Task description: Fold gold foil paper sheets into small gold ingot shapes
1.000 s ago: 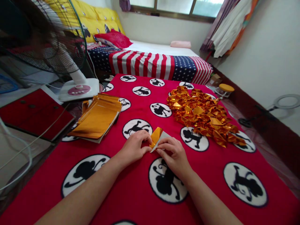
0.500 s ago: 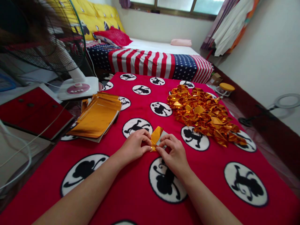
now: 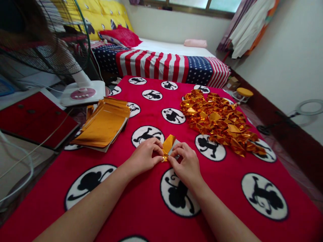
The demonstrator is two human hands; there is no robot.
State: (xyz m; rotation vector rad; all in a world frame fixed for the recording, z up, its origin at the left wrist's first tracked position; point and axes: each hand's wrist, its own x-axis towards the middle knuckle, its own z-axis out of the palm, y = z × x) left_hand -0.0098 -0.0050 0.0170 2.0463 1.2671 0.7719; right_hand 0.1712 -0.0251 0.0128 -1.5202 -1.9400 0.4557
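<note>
Between my hands is a small sheet of gold foil paper (image 3: 168, 144), partly folded, with some of its grey-white back showing on the right. My left hand (image 3: 148, 154) pinches its near left edge between thumb and fingers. From the other side, my right hand (image 3: 185, 161) pinches the near right part, its fingertips close to those of the left. A stack of flat gold foil sheets (image 3: 104, 122) lies to the left. Off to the right spreads a heap of folded gold foil pieces (image 3: 217, 117).
A red cloth with monkey prints (image 3: 222, 198) covers the surface under my hands. At the left stand a fan (image 3: 83, 92) and a dark red panel (image 3: 37, 117). Beyond are a bed with a striped cover (image 3: 156, 64), a yellow-topped stool (image 3: 244, 92) and a ring-topped stand (image 3: 310, 107).
Both hands stay pinched on the foil paper, with hardly any finger movement. The whole view has shifted very slightly.
</note>
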